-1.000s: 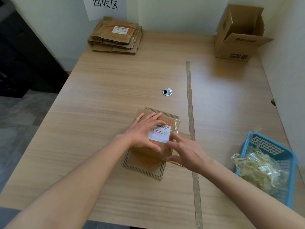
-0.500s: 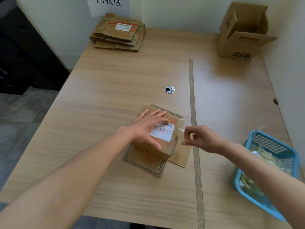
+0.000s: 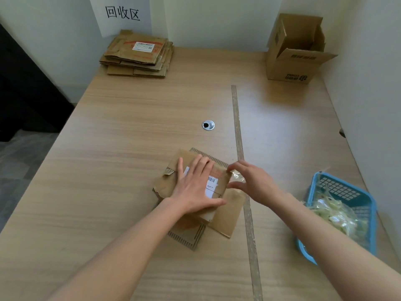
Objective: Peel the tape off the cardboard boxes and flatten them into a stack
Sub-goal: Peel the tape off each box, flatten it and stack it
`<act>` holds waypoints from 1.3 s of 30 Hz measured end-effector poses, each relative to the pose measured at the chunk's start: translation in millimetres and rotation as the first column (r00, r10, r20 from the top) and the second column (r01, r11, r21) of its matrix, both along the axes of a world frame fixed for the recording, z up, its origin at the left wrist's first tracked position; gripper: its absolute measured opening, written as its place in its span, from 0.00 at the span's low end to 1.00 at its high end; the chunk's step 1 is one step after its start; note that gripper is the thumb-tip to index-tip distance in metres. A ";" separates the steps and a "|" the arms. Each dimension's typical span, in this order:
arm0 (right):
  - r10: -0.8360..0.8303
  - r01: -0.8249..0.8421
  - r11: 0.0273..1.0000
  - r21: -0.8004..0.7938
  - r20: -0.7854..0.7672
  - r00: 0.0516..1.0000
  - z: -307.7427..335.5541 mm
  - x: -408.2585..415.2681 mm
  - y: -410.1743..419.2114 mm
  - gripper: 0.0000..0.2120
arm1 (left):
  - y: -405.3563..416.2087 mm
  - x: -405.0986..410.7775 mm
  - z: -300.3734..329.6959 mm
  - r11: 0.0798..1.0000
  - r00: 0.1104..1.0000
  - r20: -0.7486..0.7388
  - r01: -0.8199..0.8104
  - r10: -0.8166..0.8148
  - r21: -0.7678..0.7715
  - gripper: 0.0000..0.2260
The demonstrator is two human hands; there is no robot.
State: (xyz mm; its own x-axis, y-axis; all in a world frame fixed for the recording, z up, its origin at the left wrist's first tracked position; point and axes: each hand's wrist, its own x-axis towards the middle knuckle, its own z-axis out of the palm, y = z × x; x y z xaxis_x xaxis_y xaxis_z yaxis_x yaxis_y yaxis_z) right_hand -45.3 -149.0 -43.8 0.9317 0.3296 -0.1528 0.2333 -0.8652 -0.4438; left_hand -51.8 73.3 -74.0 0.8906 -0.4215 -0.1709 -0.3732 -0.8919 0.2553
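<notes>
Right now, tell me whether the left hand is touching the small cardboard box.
Touching. The head view shows the left hand lying flat on top of the small cardboard box, fingers spread over its label.

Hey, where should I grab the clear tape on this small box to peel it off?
Pinch the loose crinkled end of the tape at the box's right edge, coming from the right, where the right hand already is. That end stands off the cardboard, so fingers can probably close on it. The left hand lies flat on top, steadying the box.

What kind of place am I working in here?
Probably a cardboard recycling corner: a wall sign reading 回收区 (recycling area) above a stack of flattened boxes, and a blue basket of peeled tape on the wooden table.
</notes>
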 end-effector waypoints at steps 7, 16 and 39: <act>0.021 -0.023 0.995 -0.099 -0.026 0.999 11.6 30.7 -39.0 0.06 | 9.5 3.7 1.4 0.988 0.989 0.040 0.146 -0.144 -0.055 0.50; -0.548 0.552 0.825 0.123 -0.068 0.834 -18.6 13.2 -56.2 0.06 | 11.2 7.5 2.2 0.977 0.977 0.081 0.203 -0.198 -0.060 0.47; -0.643 0.681 0.726 -0.095 0.259 0.721 12.4 -152.5 -184.8 0.07 | -34.7 -4.4 -8.1 0.975 0.969 0.181 0.191 -0.168 -0.113 0.47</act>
State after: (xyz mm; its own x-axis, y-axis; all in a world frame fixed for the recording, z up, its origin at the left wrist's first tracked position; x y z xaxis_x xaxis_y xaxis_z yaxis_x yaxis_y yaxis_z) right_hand -197.8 -333.8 -31.4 0.9156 -0.3970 0.0631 -0.3649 -0.8867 -0.2838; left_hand -56.2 38.6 -82.2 0.8095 -0.5856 0.0417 -0.5717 -0.7702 0.2826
